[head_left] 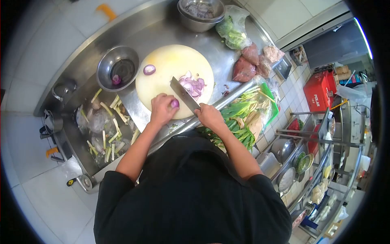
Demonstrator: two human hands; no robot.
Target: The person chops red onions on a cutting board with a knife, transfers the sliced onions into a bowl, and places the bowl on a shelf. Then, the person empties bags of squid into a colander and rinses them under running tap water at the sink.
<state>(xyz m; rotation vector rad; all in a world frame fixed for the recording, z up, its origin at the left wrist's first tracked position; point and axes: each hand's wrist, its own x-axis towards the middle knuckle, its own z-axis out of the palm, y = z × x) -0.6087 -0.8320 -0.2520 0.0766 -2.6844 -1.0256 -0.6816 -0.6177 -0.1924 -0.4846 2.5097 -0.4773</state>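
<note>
A round, cream-coloured cutting board (162,61) lies on the steel counter. My right hand (210,116) grips the handle of a cleaver (183,94), its broad blade angled over the board. Close to the board's near edge, my left hand (162,107) is closed on a purple onion piece (175,103). Beyond the blade sits a pile of sliced onion (192,86). A cut onion half (149,69) rests at the board's upper left. Left of the board stands a steel bowl (106,77) with a small onion piece (116,79) inside.
A sink (87,156) on the left holds cut stalks. Stacked bowls (201,24), a bag of greens (235,30) and bagged meat (245,69) stand at the back. Leafy greens (239,118) fill a container at the right edge. Shelving (304,142) stands further right.
</note>
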